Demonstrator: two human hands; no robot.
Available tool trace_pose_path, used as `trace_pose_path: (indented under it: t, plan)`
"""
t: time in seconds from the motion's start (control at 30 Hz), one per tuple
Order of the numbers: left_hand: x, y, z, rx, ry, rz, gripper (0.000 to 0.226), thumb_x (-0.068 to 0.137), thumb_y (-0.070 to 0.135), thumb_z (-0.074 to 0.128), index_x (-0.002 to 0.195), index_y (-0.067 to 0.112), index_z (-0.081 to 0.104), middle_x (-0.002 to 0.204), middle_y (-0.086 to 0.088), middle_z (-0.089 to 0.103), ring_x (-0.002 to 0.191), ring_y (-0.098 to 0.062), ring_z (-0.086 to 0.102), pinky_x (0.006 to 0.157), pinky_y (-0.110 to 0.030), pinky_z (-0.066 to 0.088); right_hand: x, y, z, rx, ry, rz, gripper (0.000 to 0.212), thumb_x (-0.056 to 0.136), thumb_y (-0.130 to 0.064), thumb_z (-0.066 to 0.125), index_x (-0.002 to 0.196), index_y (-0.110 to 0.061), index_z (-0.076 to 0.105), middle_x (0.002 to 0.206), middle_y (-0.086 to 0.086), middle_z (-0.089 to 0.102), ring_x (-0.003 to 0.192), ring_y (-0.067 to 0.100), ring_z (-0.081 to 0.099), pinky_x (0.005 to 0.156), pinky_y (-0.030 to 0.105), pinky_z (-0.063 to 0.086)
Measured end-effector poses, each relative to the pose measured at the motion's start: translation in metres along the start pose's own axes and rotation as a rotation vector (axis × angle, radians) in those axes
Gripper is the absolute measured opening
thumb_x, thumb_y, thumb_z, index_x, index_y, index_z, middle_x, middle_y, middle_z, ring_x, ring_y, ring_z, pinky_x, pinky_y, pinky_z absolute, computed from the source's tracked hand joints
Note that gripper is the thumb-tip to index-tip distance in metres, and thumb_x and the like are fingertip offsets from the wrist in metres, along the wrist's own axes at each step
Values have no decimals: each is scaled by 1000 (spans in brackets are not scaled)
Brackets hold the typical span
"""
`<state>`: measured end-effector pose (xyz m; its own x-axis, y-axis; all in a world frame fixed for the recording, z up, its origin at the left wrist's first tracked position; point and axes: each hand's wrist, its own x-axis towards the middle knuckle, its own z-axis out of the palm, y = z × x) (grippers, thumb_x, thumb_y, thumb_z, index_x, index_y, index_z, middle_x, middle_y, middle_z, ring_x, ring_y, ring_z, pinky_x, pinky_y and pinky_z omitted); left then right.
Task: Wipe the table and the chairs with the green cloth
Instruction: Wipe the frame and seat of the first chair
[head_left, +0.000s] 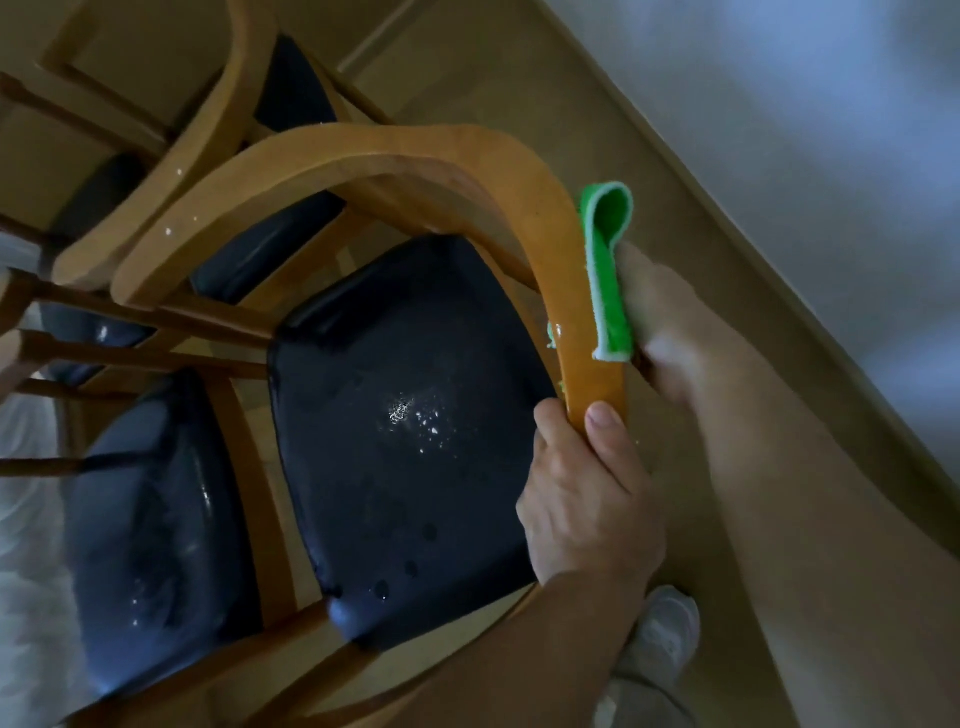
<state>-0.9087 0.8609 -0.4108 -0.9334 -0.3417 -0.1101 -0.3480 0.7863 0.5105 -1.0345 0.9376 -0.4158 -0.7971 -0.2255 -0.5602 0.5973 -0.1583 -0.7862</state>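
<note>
A wooden chair with a curved backrest (415, 156) and a dark blue padded seat (405, 441) stands right below me; the seat shows wet spots. My left hand (587, 499) grips the near end of the backrest, thumb on top. My right hand (670, 332) holds the folded green cloth (608, 270) and presses it against the outer side of the backrest. The fingers behind the cloth are mostly hidden.
More chairs of the same kind stand close by: one to the left with a blue seat (156, 545) and one behind (218, 114). A white skirting and wall (779, 130) run along the right. My white shoe (665, 634) is on the wooden floor.
</note>
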Motion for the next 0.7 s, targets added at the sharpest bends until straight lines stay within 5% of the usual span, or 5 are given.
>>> trace_pose_path:
  t: [0.13,0.23,0.33,0.53,0.7]
  plan:
    - [1,1,-2,-14,-84,-57,27,89,52,21,95,31,37,76,14,43,65,-13,43,64,-30,27,-43,26,8,-176,174,-81,28,103,-25,42,112,-11,65,68,11,60,56,-7,60,83,31,53]
    - [4,-4,-7,102,-265,-129,23,90,35,46,107,23,54,77,15,32,93,-22,51,73,-26,26,-78,21,23,-315,144,-341,51,97,-50,37,142,-29,46,116,3,67,107,11,64,93,36,51]
    - [5,-6,-11,103,-322,-111,18,89,31,45,91,20,59,83,7,50,94,-26,54,73,-28,30,-78,5,42,-754,292,-517,54,100,-44,39,151,-30,29,161,-6,12,147,16,17,113,26,19]
    - [13,-19,-23,-547,-328,-118,51,76,76,30,92,32,52,82,11,61,77,-1,58,67,-21,49,-32,-33,57,-1414,380,-477,67,98,-27,50,154,-28,14,163,-6,-3,147,36,-1,115,54,21]
    - [36,-55,-36,-903,-707,-366,32,82,51,63,112,42,63,96,18,67,87,-1,65,70,-21,53,-13,-45,78,-1717,465,-450,85,86,-15,63,154,-25,14,162,3,9,146,41,-4,111,64,23]
